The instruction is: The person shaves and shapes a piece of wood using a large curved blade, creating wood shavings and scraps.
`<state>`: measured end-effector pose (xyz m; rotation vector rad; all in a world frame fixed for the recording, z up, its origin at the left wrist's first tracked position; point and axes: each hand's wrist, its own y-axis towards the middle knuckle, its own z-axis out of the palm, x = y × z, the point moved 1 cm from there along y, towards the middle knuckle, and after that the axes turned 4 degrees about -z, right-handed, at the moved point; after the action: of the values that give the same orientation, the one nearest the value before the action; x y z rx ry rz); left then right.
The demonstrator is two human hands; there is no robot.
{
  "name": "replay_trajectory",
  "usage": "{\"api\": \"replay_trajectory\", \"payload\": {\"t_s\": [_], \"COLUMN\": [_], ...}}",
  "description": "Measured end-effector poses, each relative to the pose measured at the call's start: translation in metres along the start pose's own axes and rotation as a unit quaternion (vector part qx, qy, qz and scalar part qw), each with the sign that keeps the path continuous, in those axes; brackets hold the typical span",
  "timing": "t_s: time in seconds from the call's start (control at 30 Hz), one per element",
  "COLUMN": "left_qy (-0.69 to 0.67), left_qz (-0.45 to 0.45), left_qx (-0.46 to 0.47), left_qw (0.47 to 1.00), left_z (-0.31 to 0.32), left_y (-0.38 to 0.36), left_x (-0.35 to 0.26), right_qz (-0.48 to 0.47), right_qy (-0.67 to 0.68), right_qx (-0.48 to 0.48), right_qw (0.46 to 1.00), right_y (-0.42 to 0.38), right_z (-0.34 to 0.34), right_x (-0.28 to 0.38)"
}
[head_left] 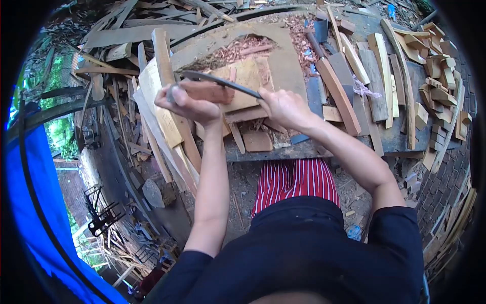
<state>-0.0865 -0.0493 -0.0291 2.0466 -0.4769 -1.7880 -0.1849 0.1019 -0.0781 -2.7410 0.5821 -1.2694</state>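
My left hand [191, 105] is closed around a reddish block of wood [210, 92], holding it over the work table's left part. A pale, roundish shape shows at that hand's fingers, too blurred to name. My right hand [286, 107] grips the near end of a long dark knife [223, 81], its handle hidden in the fingers. The blade points left and lies across the upper side of the block; whether it touches cannot be made out. Beneath both hands is a light wooden board [248, 76] with red shavings [243, 48] behind it.
Long wood strips [164, 61] lean along the table's left side. A curved reddish piece [340, 96] and several pale sticks [354, 58] lie to the right. Stacked cut blocks [438, 96] stand at the far right. A blue tarp [38, 202] hangs at the left.
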Motion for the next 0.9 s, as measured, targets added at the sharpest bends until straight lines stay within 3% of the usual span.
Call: {"api": "replay_trajectory", "payload": {"t_s": [0.13, 0.17, 0.2, 0.27, 0.3, 0.33, 0.4, 0.47, 0.53, 0.57, 0.67, 0.73, 0.8, 0.87, 0.9], "left_qy": [-0.099, -0.041, -0.036, -0.105, -0.106, -0.103, 0.033, 0.012, -0.047, -0.05, -0.036, -0.026, -0.003, -0.008, -0.007], "left_qz": [-0.054, -0.051, -0.047, 0.047, -0.025, -0.025, -0.042, 0.003, 0.035, 0.053, 0.041, 0.062, 0.085, 0.084, 0.083], "left_qx": [0.049, 0.123, 0.122, 0.109, 0.118, 0.12, 0.23, 0.222, 0.06, 0.057, 0.004, -0.005, -0.019, -0.013, -0.003], "left_qw": [0.992, 0.99, 0.991, 0.987, 0.987, 0.987, 0.972, 0.975, 0.996, 0.996, 0.998, 0.998, 0.996, 0.996, 0.996], "left_z": [-0.01, -0.021, -0.027, -0.024, -0.028, -0.03, -0.024, -0.022, -0.015, -0.009, -0.007, -0.006, -0.006, -0.003, -0.004], "left_y": [0.008, 0.014, 0.017, 0.022, 0.031, 0.033, 0.042, 0.042, 0.034, 0.029, 0.027, 0.026, 0.026, 0.026, 0.027], "left_x": [0.01, 0.006, 0.003, -0.007, -0.017, -0.02, -0.021, -0.009, -0.007, -0.016, -0.016, -0.016, -0.015, -0.015, -0.015], "right_qz": [-0.003, 0.011, 0.026, 0.006, 0.004, -0.001, -0.006, 0.015, 0.002, -0.071, -0.112, -0.21, -0.182, -0.072, -0.072], "right_qy": [0.051, 0.132, 0.212, 0.193, 0.162, 0.13, 0.124, 0.127, 0.137, 0.148, 0.156, 0.161, 0.171, 0.038, 0.038], "right_qx": [0.037, 0.086, 0.135, 0.101, 0.068, 0.037, 0.04, 0.022, 0.009, -0.067, -0.113, -0.235, -0.206, -0.03, -0.032], "right_qw": [0.998, 0.987, 0.968, 0.976, 0.984, 0.991, 0.991, 0.992, 0.99, 0.984, 0.975, 0.935, 0.946, 0.996, 0.996], "right_y": [0.014, 0.017, 0.019, 0.019, 0.015, 0.012, 0.014, 0.009, 0.004, 0.003, -0.006, -0.006, -0.008, -0.002, 0.0], "right_z": [-0.001, -0.002, -0.001, 0.01, 0.012, 0.014, 0.018, 0.019, -0.008, -0.016, -0.069, -0.082, -0.067, -0.029, -0.027], "right_x": [-0.007, -0.012, -0.014, -0.021, -0.017, -0.014, -0.013, -0.011, 0.015, 0.027, 0.078, 0.092, 0.079, 0.036, 0.029]}}
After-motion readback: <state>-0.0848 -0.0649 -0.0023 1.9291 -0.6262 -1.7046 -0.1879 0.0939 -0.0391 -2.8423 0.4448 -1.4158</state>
